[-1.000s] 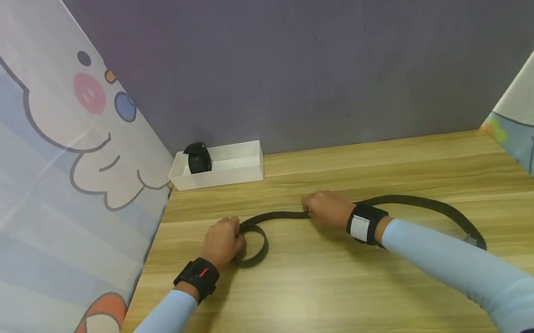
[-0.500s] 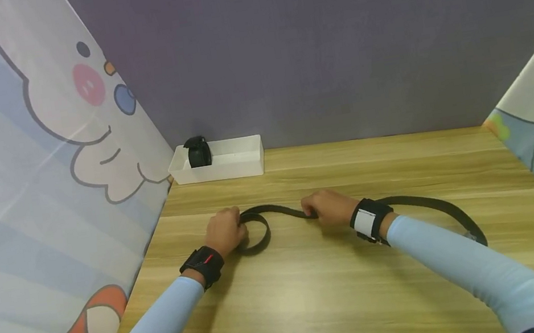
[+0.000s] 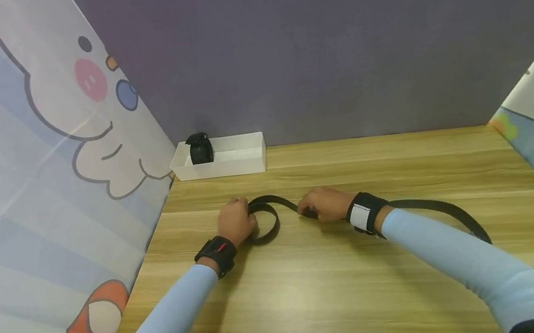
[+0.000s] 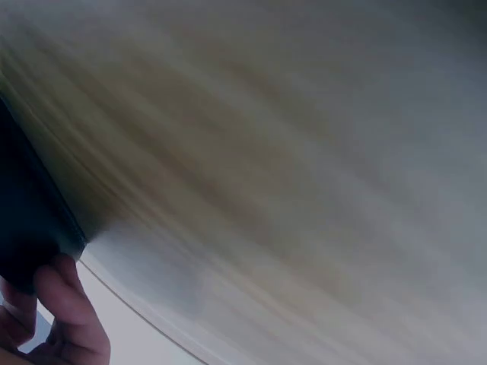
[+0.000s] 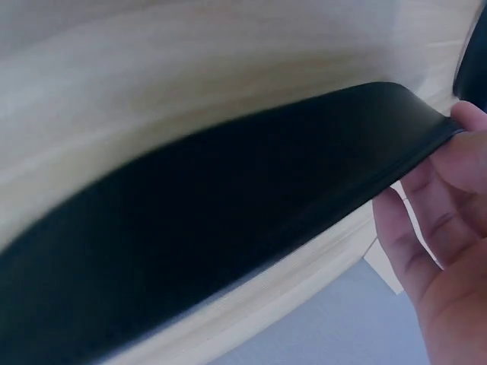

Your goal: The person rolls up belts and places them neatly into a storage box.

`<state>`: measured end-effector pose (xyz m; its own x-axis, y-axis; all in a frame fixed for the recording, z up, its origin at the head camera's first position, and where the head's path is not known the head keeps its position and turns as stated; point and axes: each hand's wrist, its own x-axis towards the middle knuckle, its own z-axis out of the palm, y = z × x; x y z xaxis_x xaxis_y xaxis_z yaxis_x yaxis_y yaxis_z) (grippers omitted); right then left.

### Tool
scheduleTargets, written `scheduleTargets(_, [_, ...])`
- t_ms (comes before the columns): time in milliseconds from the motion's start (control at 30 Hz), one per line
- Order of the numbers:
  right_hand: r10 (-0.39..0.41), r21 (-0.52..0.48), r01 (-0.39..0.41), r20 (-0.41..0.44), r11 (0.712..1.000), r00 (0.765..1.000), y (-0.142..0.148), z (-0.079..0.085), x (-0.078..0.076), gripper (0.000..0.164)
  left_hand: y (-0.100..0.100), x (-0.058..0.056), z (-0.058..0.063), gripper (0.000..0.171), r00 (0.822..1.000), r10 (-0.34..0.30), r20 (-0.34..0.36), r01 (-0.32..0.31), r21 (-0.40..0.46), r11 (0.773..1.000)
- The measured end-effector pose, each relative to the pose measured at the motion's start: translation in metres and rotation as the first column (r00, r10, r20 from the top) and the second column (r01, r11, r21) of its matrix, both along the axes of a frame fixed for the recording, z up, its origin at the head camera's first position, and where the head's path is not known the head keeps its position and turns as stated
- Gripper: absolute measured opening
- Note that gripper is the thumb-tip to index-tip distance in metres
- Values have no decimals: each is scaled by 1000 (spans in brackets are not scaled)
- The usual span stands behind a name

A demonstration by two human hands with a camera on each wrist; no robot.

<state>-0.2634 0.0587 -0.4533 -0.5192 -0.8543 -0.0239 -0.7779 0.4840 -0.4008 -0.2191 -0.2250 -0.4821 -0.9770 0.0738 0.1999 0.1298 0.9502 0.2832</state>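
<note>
1. While your two hands are both engaged, locate the dark strap (image 3: pixel 425 203) on the wooden table (image 3: pixel 277 303): it runs from the loop at left, past the right hand, then bows right and near until your right sleeve (image 3: pixel 445 246) covers it. Its end on that side is not visible.

2. Check your left hand (image 3: pixel 236 220). Its fingers are curled and grasp the strap at the left side of the loop (image 3: pixel 277 222). The left wrist view shows only fingertips on the dark material, so exact finger placement cannot be told. The grasp sits where the turns meet, presumably so that the loop cannot spring apart.

3. Check your right hand (image 3: pixel 325 204). Thumb and fingers pinch the strap by its edge, to the right of the loop. Holding the edge leaves the broad face upright, which likely lets the band bend sideways without twisting.

4. Note the span between your hands. It arches to the far side rather than lying straight; judge this as slack, with little tension on the loop.

5. Observe the white tray (image 3: pixel 226 168) at far left, near the gray panel (image 3: pixel 302 57). A black rounded item (image 3: pixel 201 151) rests in its left part; its details are too small to identify. The position beyond your hands probably leaves the near surface available for handling the strap.
</note>
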Motion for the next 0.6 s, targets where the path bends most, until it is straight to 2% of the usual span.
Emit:
scheduleTargets(167, [23, 71, -19, -48, 997, 999, -2, 0, -1, 61, 10, -4, -1, 7, 997, 57, 45, -58, 21, 998])
scheduleTargets(300, [60, 107, -45, -133, 993, 989, -6, -2, 0, 69, 15, -5, 0, 5, 996, 69, 58, -71, 28, 997])
scheduleTargets(467, [103, 117, -80, -205, 990, 973, -9, -3, 1, 71, 19, -7, 0, 8, 992, 84, 97, -88, 35, 996])
scheduleTargets(600, [113, 96, -93, -227, 991, 967, -10, -3, 1, 67, 23, -9, 5, 16, 980, 96, 174, -102, 26, 994])
